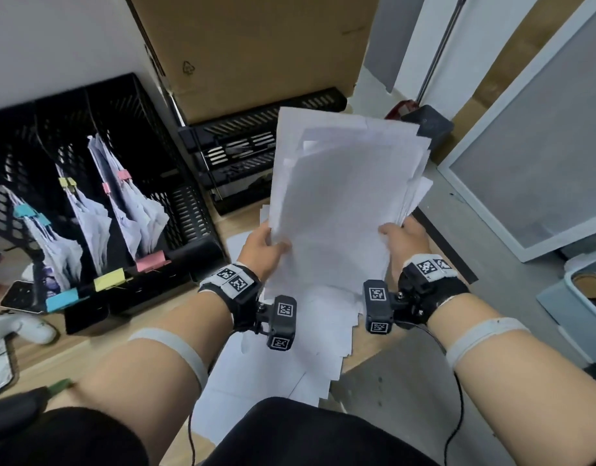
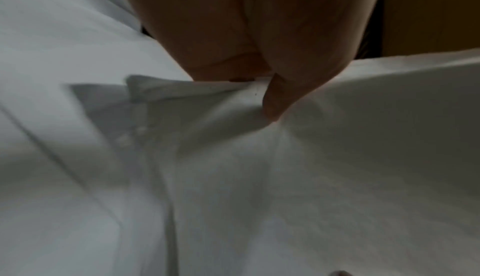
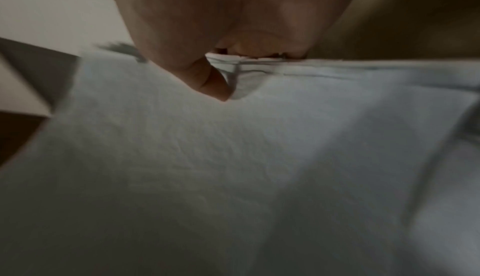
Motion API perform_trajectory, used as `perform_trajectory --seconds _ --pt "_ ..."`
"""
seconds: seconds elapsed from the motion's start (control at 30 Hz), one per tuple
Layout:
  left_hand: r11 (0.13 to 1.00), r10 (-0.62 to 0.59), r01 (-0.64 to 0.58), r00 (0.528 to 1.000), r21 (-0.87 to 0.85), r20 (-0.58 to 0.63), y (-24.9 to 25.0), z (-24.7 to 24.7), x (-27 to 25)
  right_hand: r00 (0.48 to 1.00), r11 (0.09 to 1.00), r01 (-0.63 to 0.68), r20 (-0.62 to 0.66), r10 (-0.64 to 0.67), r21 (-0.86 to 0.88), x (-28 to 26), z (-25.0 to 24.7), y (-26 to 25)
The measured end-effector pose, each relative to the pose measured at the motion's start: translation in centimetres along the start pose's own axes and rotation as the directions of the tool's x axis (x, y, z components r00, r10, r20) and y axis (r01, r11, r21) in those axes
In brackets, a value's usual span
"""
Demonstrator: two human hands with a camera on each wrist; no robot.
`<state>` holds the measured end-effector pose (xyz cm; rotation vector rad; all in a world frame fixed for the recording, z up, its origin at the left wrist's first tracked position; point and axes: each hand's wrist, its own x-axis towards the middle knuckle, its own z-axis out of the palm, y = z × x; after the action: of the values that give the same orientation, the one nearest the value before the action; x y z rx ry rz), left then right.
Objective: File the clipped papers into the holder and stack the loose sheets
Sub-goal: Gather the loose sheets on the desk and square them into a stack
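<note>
Both hands hold up an uneven stack of loose white sheets (image 1: 343,196) over the desk. My left hand (image 1: 264,245) pinches its left edge, thumb on top; in the left wrist view the thumb (image 2: 280,95) presses into the paper (image 2: 337,157). My right hand (image 1: 402,238) grips the right edge, and the right wrist view shows its thumb (image 3: 207,83) on the sheets (image 3: 233,157). More loose sheets (image 1: 283,361) lie below on the desk. The black mesh holder (image 1: 175,203) at left has clipped bundles (image 1: 135,203) in three slots, with blue, yellow and pink clips.
A black stacked letter tray (image 1: 236,153) stands behind the sheets, under a large cardboard box (image 1: 256,52). A white mouse-like object (image 1: 17,327) and a phone (image 1: 21,294) lie at the left. A white panel (image 1: 532,163) leans at the right. The wooden desk's edge (image 1: 451,253) runs past my right hand.
</note>
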<state>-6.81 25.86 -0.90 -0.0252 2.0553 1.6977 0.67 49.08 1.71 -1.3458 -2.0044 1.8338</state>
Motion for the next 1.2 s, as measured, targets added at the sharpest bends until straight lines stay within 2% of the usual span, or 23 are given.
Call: perform_trajectory --seconds 0.1,0.2,0.33,0.4,0.57,0.63,0.7,0.8,0.9,0.97,1.0,1.07,1.13,1.2 --pt "0.991 0.106 -0.111 0.993 -0.080 -0.058 2.2 -0.4 0.0 0.984 0.977 0.177 -0.037 -0.174 0.121 -1.9 0.6 -3.0" --pt "0.983 0.174 -0.178 0.982 -0.054 -0.067 2.7 -0.7 -0.4 0.967 0.952 0.255 -0.038 -0.252 0.167 -4.0 1.2 -3.7" --pt "0.977 0.186 -0.192 0.980 -0.097 -0.068 1.5 -1.0 -0.7 0.981 0.965 0.188 0.013 -0.193 0.184 -5.5 2.2 -1.7" --pt "0.976 0.183 -0.189 0.981 -0.106 -0.062 1.5 -1.1 -0.7 0.989 0.969 0.147 -0.003 -0.150 0.196 -5.4 2.4 -0.9" --pt "0.954 0.301 -0.301 0.954 -0.001 0.008 1.7 -0.5 -0.6 0.994 0.982 0.101 0.022 -0.106 0.157 -5.0 2.3 -0.7" --pt "0.968 0.238 -0.236 0.971 -0.087 0.016 1.8 -0.2 -0.5 0.997 0.985 0.069 0.015 -0.072 0.156 -4.8 2.4 -0.4" --pt "0.973 0.219 -0.219 0.976 -0.072 -0.003 1.7 0.0 -0.3 0.999 0.990 0.029 0.014 -0.031 0.139 -4.5 2.1 0.0" --pt "0.977 0.189 -0.191 0.981 -0.099 -0.030 1.6 0.0 -0.1 0.997 0.998 0.055 0.057 -0.054 -0.015 -4.4 1.2 0.5" --pt "0.940 0.089 -0.105 0.994 -0.324 -0.062 1.9 0.1 0.2 0.983 0.970 0.117 0.163 -0.082 -0.215 -4.3 -0.1 1.3" --pt "0.880 0.003 -0.032 0.998 -0.474 -0.062 2.2 0.0 0.1 0.987 0.972 0.063 0.156 -0.028 -0.228 -3.8 -0.8 2.3" --pt "0.854 -0.032 -0.005 0.998 -0.520 -0.062 2.3 -0.2 0.0 0.989 0.983 0.015 0.145 0.012 -0.184 -3.5 -1.1 2.7" --pt "0.823 -0.088 0.025 0.993 -0.567 -0.084 2.2 -0.6 -0.1 0.983 0.991 -0.126 0.144 0.117 0.054 -2.9 -1.1 3.2" --pt "0.791 -0.162 0.085 0.984 -0.606 -0.073 1.6 -0.9 -0.2 0.971 0.931 -0.220 0.156 0.181 0.290 -2.5 -1.1 3.1" --pt "0.741 -0.226 0.155 0.974 -0.653 -0.025 0.4 -1.1 -0.3 0.961 0.907 -0.256 0.193 0.200 0.335 -2.0 -0.7 3.0"
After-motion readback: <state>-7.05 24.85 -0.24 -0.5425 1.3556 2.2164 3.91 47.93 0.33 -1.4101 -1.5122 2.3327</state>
